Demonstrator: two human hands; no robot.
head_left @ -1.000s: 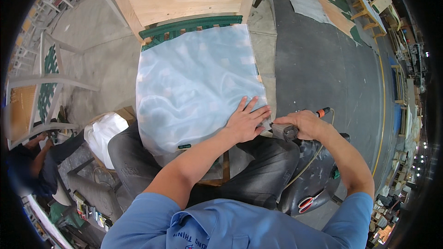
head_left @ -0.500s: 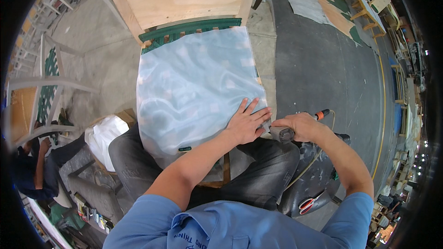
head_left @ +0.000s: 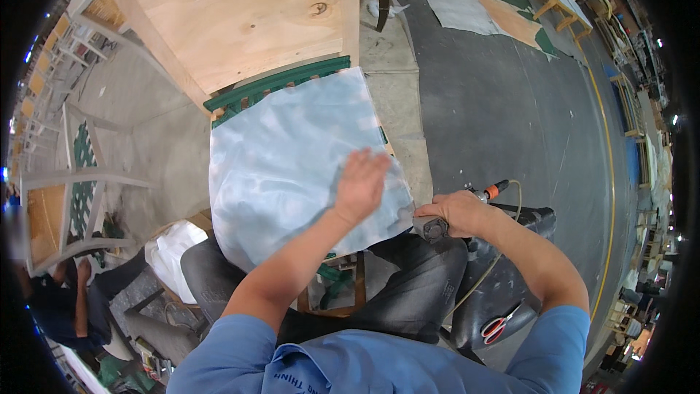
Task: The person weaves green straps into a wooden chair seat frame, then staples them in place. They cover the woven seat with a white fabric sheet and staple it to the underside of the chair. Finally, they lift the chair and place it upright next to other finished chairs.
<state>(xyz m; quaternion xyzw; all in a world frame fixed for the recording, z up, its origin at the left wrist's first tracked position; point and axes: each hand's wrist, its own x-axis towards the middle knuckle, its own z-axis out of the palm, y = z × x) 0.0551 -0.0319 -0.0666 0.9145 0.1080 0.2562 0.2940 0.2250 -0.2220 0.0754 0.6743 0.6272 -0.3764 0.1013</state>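
Note:
Pale, light-blue sheer fabric [head_left: 284, 153] is spread over a wooden chair seat frame in front of me, with green webbing [head_left: 281, 84] showing along its far edge. My left hand [head_left: 362, 184] is over the right part of the fabric, blurred by motion, its fingers stretched out and nothing in them. At the fabric's near right corner, my right hand [head_left: 461, 213] is wrapped round an air staple gun [head_left: 432, 228], whose orange-and-black hose fitting [head_left: 496, 189] sticks out behind the hand. The gun's tip is close to the fabric corner; whether it touches cannot be seen.
A plywood chair back [head_left: 240, 18] rises beyond the fabric. Red-handled scissors [head_left: 494, 330] lie on a dark padded seat [head_left: 467, 321] at my right, by the air hose [head_left: 477, 273]. White sheeting [head_left: 175, 252] and a seated person [head_left: 65, 299] are at left.
My left hand has lifted off the fabric's right corner and moved left. The chair and fabric sit slightly further left and lower in view. The right hand still grips the staple gun.

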